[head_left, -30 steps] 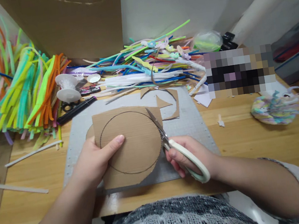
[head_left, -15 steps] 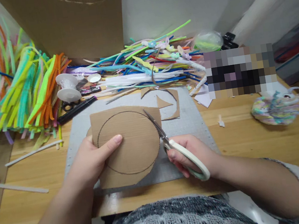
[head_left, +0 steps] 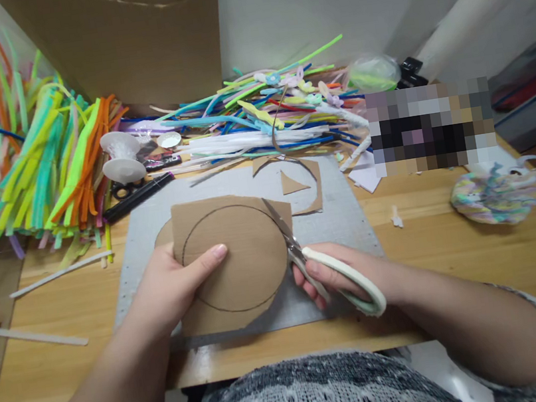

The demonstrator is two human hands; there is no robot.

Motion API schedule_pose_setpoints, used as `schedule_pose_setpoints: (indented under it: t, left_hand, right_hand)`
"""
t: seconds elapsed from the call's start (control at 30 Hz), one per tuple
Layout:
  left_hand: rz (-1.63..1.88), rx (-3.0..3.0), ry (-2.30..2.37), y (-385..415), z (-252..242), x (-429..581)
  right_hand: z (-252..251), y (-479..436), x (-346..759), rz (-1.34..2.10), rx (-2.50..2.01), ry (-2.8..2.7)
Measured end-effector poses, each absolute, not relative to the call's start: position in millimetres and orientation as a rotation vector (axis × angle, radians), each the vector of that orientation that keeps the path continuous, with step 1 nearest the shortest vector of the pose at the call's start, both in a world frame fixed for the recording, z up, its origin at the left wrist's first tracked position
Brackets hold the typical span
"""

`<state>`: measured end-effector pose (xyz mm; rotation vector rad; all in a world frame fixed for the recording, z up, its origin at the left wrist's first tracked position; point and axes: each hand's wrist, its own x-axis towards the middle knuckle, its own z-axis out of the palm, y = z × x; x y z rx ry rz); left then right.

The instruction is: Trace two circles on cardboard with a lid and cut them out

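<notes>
My left hand (head_left: pixel 179 278) grips a piece of cardboard (head_left: pixel 236 256) by its left side, thumb on top and the other fingers hidden beneath. A large circle is drawn on the cardboard in dark line, and its right edge is cut along that line. In my right hand (head_left: pixel 332 272) are scissors (head_left: pixel 344 277) with white handles, fingers through the loops. Their blades lie at the upper right of the circle, across the cardboard. Behind the left edge of the cardboard shows part of another rounded cardboard piece (head_left: pixel 163 233). Underneath lies a grey mat (head_left: pixel 138 247).
Curved cardboard offcuts (head_left: pixel 316 184) lie on the mat's far right. Bundles of coloured pipe cleaners (head_left: pixel 50 159) stand at left, more (head_left: pixel 258 135) lie along the back. A spool (head_left: pixel 121 157) and black marker (head_left: pixel 139 197) sit behind the mat. A fuzzy pastel craft piece (head_left: pixel 491 194) is at right.
The cardboard and my left hand have shifted slightly right. My right hand has opened the scissors' handles wider, the outer handle swinging right.
</notes>
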<state>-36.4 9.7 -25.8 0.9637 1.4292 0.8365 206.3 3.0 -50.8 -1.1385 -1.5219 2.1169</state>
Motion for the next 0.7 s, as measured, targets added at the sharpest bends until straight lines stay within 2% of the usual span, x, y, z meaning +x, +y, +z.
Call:
schedule_pose_setpoints:
  t: [0.1, 0.3, 0.5, 0.7]
  left_hand:
    - [0.799, 0.97, 1.393, 10.3, -28.1, -38.5]
    - [0.708, 0.833, 1.317, 12.2, -33.7, -43.6]
    - [0.772, 0.915, 1.394, 12.3, -33.1, -41.5]
    - [0.724, 0.84, 1.34, 12.0, -31.8, -42.1]
  right_hand:
    - [-51.4, 4.3, 207.7, 2.212, -1.066, -1.507]
    - [-59.1, 2.4, 204.5, 2.132, -1.027, -1.491]
    - [-60.5, 6.3, 205.8, 2.498, -0.948, -1.131]
    - [-56.5, 12.1, 211.9, 2.288, -1.006, -1.497]
